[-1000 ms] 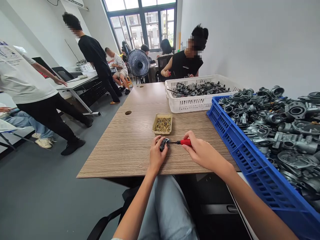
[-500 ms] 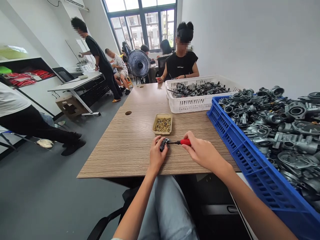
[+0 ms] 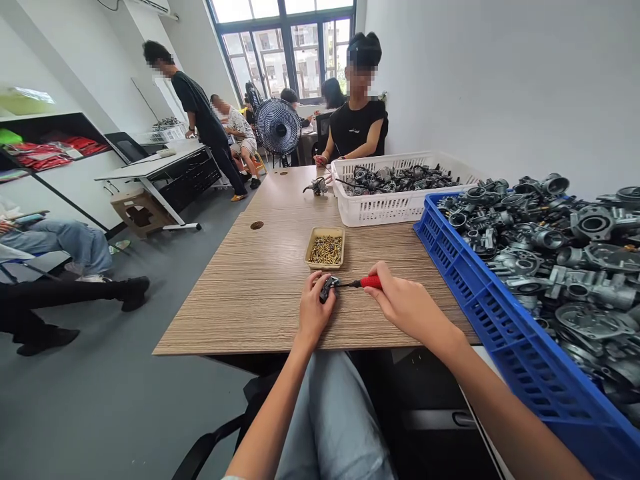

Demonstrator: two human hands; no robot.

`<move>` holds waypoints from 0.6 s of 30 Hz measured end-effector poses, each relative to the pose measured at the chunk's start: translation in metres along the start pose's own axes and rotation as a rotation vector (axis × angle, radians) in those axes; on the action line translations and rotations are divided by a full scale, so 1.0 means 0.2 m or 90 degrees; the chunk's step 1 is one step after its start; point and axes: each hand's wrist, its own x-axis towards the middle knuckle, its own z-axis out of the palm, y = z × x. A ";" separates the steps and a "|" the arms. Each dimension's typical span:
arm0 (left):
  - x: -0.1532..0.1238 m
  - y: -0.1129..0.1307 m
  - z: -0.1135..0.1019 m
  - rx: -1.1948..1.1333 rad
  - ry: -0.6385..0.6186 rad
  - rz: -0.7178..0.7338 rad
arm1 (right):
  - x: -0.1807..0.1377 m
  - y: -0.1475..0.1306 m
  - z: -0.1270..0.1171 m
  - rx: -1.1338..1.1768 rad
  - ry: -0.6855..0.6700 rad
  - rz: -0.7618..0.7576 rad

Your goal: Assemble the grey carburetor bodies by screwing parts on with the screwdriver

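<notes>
Near the front of the wooden table (image 3: 240,293), my left hand (image 3: 315,307) is closed around a small dark metal part (image 3: 327,289), partly hidden by the fingers. My right hand (image 3: 400,293) grips the red handle of a screwdriver (image 3: 370,283). Its dark shaft runs leftward and the tip meets the part; the exact contact point is too small to make out. Just beyond my hands sits a beige tray (image 3: 307,261) with many small brass screws (image 3: 327,251).
A blue crate (image 3: 455,283) heaped with carburetors (image 3: 530,253) stands at my right. Behind it is a white basket (image 3: 380,215) of similar parts. One carburetor (image 3: 318,187) lies beside the basket, near a person (image 3: 357,130) seated across. A fan (image 3: 278,127) stands farther back.
My hands, the screwdriver and the part look nearly unchanged. A carburetor now lies on the table left of the white basket. The person opposite sits more upright, and a walker at left has moved leftward.
</notes>
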 end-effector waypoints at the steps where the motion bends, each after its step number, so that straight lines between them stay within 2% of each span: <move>1: 0.00 0.00 0.00 0.000 -0.001 0.000 | 0.01 -0.01 0.00 -0.039 0.002 0.029; 4: 0.00 0.00 0.00 -0.002 -0.002 0.000 | 0.01 -0.01 0.00 -0.088 0.005 0.074; 10: 0.00 0.00 0.00 0.003 0.006 0.007 | -0.01 0.01 -0.01 0.074 0.004 -0.052; 15: 0.00 -0.01 0.00 0.002 0.004 0.007 | 0.00 -0.04 0.01 -0.090 0.009 0.068; 18: 0.00 0.00 0.00 0.000 0.002 0.007 | 0.00 -0.02 0.00 -0.044 0.015 0.049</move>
